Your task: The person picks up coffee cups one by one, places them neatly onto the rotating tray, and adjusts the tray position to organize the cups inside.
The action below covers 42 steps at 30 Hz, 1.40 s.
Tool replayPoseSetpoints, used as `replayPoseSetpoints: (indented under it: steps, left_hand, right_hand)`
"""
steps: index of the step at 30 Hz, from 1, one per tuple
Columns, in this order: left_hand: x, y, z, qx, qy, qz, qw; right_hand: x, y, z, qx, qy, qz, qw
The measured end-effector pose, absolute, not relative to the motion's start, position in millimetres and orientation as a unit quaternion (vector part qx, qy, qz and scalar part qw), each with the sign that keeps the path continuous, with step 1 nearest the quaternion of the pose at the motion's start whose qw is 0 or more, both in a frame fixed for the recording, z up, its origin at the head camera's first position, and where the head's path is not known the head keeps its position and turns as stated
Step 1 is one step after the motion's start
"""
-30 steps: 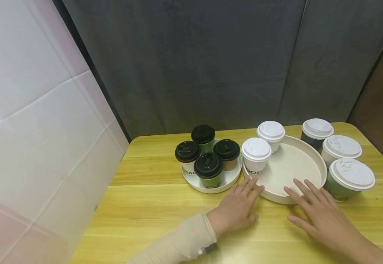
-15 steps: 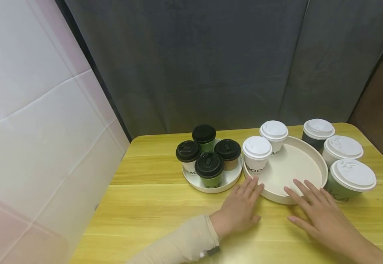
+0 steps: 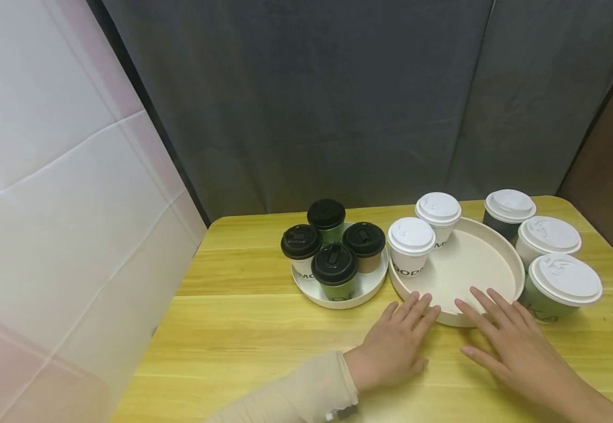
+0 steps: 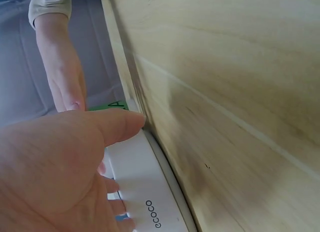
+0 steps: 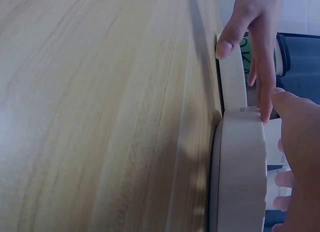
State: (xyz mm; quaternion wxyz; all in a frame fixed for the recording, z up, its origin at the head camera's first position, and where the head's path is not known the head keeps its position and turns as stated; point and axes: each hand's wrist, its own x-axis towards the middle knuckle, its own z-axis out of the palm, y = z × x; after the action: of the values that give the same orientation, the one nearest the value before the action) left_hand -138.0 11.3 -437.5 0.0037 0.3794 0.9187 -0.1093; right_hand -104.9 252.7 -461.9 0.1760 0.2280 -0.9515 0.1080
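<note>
A round cream tray with a raised rim lies on the wooden table. On its left part stand two white-lidded paper cups, the front one near the rim and the other behind it. My left hand reaches over the near rim with straight, spread fingers. To its right, my right hand lies likewise at the near rim, fingers spread towards the tray's inside. The left wrist view shows the tray's outer wall, lettered "ecoco", beside my left fingers. Neither hand grips anything.
On the left, a smaller white plate bears several black-lidded cups. Three larger white-lidded cups stand along the tray's right side, the nearest one green. A dark curtain hangs behind the table; a pale panel stands at left.
My left hand has slid right and a little nearer along the tray's front rim, closer to the right hand. The right hand stays in place.
</note>
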Motion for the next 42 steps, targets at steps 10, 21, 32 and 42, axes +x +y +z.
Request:
replayPoseSetpoints:
  steps: [10,21,32,42]
  left_hand:
    - [-142.6,7.0,-436.7,0.376,0.920,-0.110,-0.008]
    - [-152.8,0.6,-430.8,0.380,0.921,-0.091,-0.002]
    - [-162.0,-5.0,-428.2,0.390,0.918,-0.069,0.019]
    - [-169.1,-8.4,-423.5,0.390,0.919,-0.046,0.035]
  right_hand:
    - [-104.8,253.0,-462.0,0.229,-0.951,0.110,0.179]
    - [-104.9,253.0,-461.8,0.228,-0.951,0.112,0.176]
    - [-104.2,252.6,-462.3,0.223,-0.953,0.118,0.166]
    - [-103.5,252.4,-462.7,0.225,-0.953,0.116,0.169]
